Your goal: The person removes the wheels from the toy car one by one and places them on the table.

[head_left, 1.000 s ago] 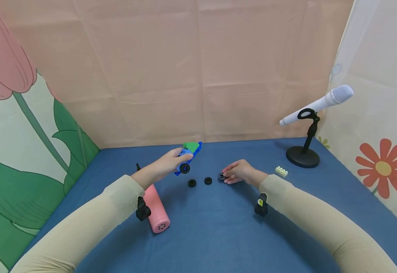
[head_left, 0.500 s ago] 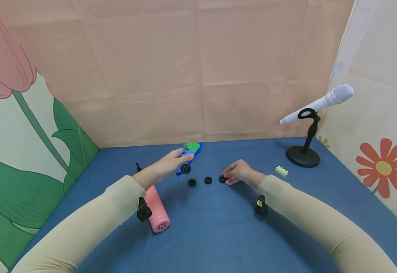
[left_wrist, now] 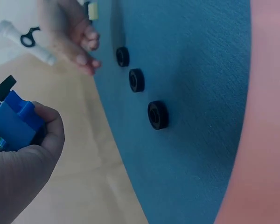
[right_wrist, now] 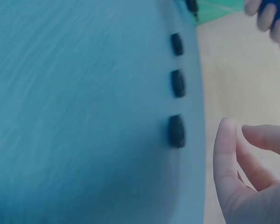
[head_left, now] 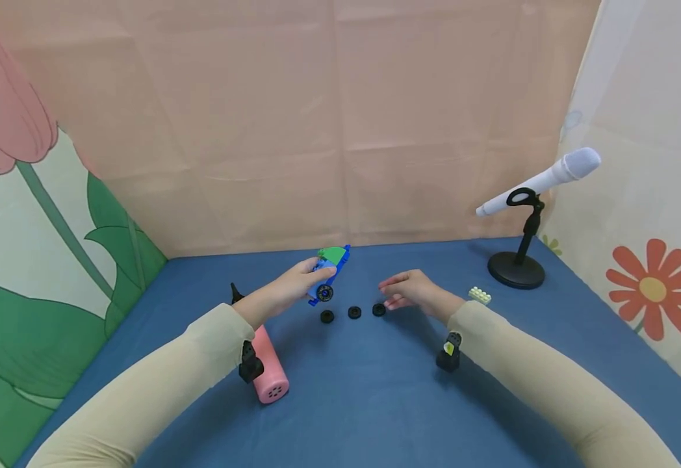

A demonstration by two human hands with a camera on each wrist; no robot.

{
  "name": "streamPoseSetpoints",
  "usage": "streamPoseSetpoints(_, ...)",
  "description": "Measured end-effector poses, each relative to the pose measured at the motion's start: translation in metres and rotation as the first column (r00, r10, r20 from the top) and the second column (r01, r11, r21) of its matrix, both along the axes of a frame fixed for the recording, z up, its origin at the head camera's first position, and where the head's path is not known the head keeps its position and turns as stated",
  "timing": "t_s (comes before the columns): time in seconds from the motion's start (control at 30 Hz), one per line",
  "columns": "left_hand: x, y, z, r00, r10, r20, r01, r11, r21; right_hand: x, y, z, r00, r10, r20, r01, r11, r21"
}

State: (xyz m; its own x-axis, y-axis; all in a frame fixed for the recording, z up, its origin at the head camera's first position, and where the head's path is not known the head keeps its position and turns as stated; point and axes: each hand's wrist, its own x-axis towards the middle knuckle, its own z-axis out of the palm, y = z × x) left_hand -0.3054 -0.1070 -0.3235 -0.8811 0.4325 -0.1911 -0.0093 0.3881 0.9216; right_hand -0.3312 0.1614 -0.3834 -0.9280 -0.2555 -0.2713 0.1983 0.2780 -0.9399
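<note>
My left hand (head_left: 288,287) grips a blue and green toy car (head_left: 333,257) above the table, with the thumb along its side. One black wheel (head_left: 325,292) shows on the car. Three black toy wheels lie flat in a row on the cloth: a left wheel (head_left: 327,316), a middle wheel (head_left: 355,312) and a right wheel (head_left: 379,309). Just beside the right one is my right hand (head_left: 419,290), fingers loosely bent and holding nothing. In the right wrist view its fingertips (right_wrist: 227,125) are apart from the nearest wheel (right_wrist: 177,131).
A pink cylinder (head_left: 270,370) lies under my left forearm. Right of my right hand sits a pale yellow building brick (head_left: 479,295). Farther back stands a white microphone (head_left: 542,181) on a black stand (head_left: 516,269). Blue cloth (head_left: 352,403) covers the table, with fabric walls behind and beside it.
My right hand has set the right wheel down at the row's end and let go of it. The left hand still holds the car, turned slightly so its wheel faces more forward.
</note>
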Motion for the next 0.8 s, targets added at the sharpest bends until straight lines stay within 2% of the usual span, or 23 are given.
streamPoseSetpoints(0.27, -0.006, 0.003, -0.003, 0.999, -0.009, -0.049, 0.011, 0.999, 0.035, 0.007, -0.012, 0.016, 0.999, 0.039, -0.019, -0.040, 0.997, -0.064)
streamPoseSetpoints(0.53, -0.004, 0.009, 0.001, 0.996, 0.082, -0.038, -0.082, 0.997, 0.009, 0.021, -0.030, 0.028, 0.987, 0.152, -0.044, -0.154, 0.987, -0.052)
streamPoseSetpoints(0.7, -0.003, 0.012, 0.003, 0.995, 0.087, -0.041, -0.087, 0.996, -0.003, 0.030, -0.039, 0.037, 0.960, 0.270, -0.079, -0.275, 0.960, -0.048)
streamPoseSetpoints(0.8, -0.002, 0.013, 0.003, 0.997, 0.067, -0.032, -0.066, 0.997, 0.041, 0.036, -0.046, 0.042, 0.935, 0.339, -0.103, -0.345, 0.937, -0.049)
